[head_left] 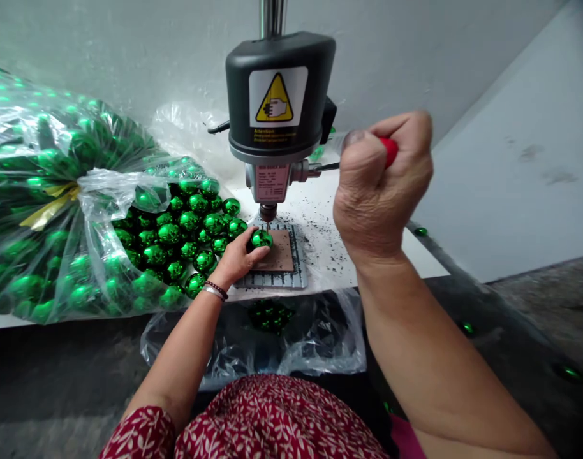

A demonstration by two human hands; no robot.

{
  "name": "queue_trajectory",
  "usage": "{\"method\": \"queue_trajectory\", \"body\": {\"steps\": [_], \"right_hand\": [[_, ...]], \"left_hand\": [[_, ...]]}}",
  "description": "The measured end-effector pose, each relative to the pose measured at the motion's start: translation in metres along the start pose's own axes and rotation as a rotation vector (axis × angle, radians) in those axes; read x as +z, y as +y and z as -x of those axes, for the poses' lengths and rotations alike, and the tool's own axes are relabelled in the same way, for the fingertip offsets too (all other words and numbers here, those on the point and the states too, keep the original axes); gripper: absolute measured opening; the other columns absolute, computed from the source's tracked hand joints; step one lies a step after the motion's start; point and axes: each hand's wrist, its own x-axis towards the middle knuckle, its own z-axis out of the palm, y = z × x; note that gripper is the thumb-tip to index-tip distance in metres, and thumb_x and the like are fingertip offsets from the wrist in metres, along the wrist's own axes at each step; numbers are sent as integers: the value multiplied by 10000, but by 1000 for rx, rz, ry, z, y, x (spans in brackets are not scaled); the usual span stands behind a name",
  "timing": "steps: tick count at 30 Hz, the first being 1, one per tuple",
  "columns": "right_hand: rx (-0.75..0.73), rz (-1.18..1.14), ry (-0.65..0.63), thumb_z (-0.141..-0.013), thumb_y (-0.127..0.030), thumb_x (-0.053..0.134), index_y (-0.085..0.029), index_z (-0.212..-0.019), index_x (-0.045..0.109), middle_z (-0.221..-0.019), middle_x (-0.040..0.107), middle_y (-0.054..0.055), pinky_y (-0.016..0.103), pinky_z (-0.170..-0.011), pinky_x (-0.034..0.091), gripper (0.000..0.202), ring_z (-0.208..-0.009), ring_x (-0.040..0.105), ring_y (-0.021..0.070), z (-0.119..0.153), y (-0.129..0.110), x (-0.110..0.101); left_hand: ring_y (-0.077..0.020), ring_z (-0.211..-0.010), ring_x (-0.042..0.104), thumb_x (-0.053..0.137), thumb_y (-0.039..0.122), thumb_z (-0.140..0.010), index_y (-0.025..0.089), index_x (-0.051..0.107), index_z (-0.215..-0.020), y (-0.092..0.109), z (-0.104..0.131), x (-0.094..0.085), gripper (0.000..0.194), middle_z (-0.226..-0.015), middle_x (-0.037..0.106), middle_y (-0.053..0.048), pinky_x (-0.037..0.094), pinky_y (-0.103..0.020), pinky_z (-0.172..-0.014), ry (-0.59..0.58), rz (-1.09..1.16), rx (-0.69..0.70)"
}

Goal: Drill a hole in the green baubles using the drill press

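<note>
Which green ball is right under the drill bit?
The ball gripped by the left hand, over the tan board. No other visible ball is held or under the bit; the loose pile lies left of the board.

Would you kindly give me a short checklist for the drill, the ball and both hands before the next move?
1. Green ball steadied by the left hand: ok, held between thumb and fingers.
2. Right hand on the red knob: ok, closed around it.
3. Left fingers well clear of the drill bit: not ok, they look close.
4. Drill running: cannot tell.
5. White table free of chips: not ok, dark specks are scattered near the drill.
</note>
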Motion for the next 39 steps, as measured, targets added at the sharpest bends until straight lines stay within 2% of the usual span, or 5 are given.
{"method": "queue_trajectory", "body": {"steps": [7,15,22,30,39], "right_hand": [[176,94,-98,-854,-229,471,-166,-651,293,-604,288,-58,207,-658,270,277,-589,245,3,-30,-17,5],[286,276,-198,-893,-295,426,-156,-592,229,-593,173,-37,244,-648,159,386,-608,136,29,-59,-24,13],[294,206,-165,-875,-275,464,-156,-574,237,-582,199,-36,250,-646,141,395,-595,147,30,-61,-22,15],[297,199,-160,-888,-281,421,-150,-594,210,-602,142,-44,222,-646,158,385,-604,137,14,-60,-21,17],[291,202,-163,-883,-288,442,-155,-584,216,-594,159,-42,240,-658,159,397,-603,141,24,-62,-21,17]], "left_hand": [[-263,-1133,587,608,442,-793,97,480,-1343,2,-6,-3,662,-1253,626,-144,429,-382,-1010,6,60,-103],[-248,-1076,617,635,426,-762,156,570,-1273,6,-6,-5,581,-1174,678,-86,456,-362,-975,15,61,-115],[-230,-1041,633,690,360,-713,148,574,-1292,6,-4,-5,627,-1144,699,-74,466,-350,-972,44,113,-115],[-245,-1142,603,675,407,-735,148,538,-1337,2,-4,-2,669,-1241,664,-84,425,-372,-1033,20,134,-125],[-254,-1240,545,621,423,-784,132,530,-1348,6,-6,-6,640,-1311,623,-93,374,-374,-1089,22,150,-148]]}}
